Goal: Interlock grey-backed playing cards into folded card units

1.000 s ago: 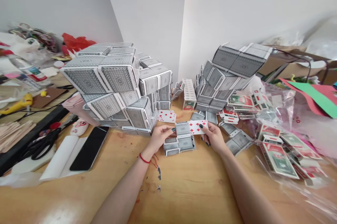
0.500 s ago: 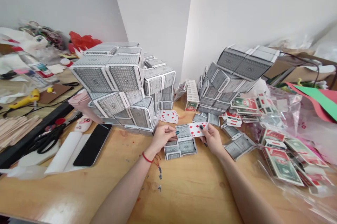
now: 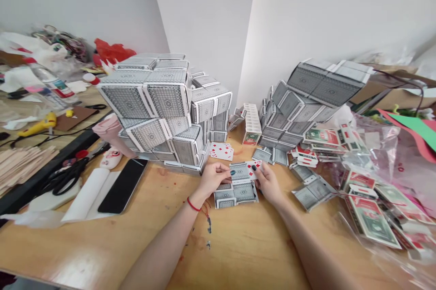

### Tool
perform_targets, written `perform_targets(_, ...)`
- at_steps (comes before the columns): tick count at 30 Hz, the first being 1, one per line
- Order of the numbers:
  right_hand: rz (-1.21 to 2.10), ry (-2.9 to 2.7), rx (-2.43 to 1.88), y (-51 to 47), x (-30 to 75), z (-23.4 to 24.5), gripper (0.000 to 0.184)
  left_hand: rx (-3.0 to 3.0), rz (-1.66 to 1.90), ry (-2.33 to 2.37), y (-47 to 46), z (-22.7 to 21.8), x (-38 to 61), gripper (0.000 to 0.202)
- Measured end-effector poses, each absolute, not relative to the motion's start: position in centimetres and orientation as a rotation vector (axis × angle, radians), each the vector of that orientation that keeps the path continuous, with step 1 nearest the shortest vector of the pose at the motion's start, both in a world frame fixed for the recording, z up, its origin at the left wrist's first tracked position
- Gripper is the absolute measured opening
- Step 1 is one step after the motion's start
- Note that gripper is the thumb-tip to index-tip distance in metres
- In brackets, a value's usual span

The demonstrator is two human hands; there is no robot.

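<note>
Both my hands meet over a small block of folded playing cards (image 3: 235,191) with grey patterned backs, resting on the wooden table (image 3: 238,249). My left hand (image 3: 214,178) pinches the block's upper left part, thumb on top. My right hand (image 3: 267,182) holds a red diamonds card (image 3: 254,168) face up and presses it against the block's upper right. A red string bracelet circles my left wrist.
A big stack of grey card blocks (image 3: 160,108) stands at the left, another pile (image 3: 306,95) at the right. Loose diamond cards (image 3: 221,150) lie behind my hands. A phone (image 3: 123,185), scissors (image 3: 64,175), card boxes in plastic (image 3: 368,199).
My right hand has pushed the diamonds card leftward into the block, so less of it shows. The view has shifted slightly to the left.
</note>
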State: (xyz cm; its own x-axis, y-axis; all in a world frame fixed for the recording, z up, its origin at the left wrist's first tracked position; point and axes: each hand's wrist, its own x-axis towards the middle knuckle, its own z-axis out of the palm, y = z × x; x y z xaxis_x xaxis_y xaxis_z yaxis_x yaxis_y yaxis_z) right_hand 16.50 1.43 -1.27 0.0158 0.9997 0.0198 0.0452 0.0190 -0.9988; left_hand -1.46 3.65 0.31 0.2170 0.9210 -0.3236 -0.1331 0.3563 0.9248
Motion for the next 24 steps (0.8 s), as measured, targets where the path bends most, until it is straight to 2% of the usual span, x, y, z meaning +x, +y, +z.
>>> perform_targets(10, 1.23, -1.224, -1.237, 1.46, 15.95, -1.67, 0.029, 0.918, 0.926, 1.101, 3.75, 0.02, -1.41, 0.02)
perform_targets(24, 1.138, -1.218, -1.264, 1.23, 16.17, -1.25, 0.03, 0.801, 0.994, 1.096, 3.87, -0.16, -0.91, 0.022)
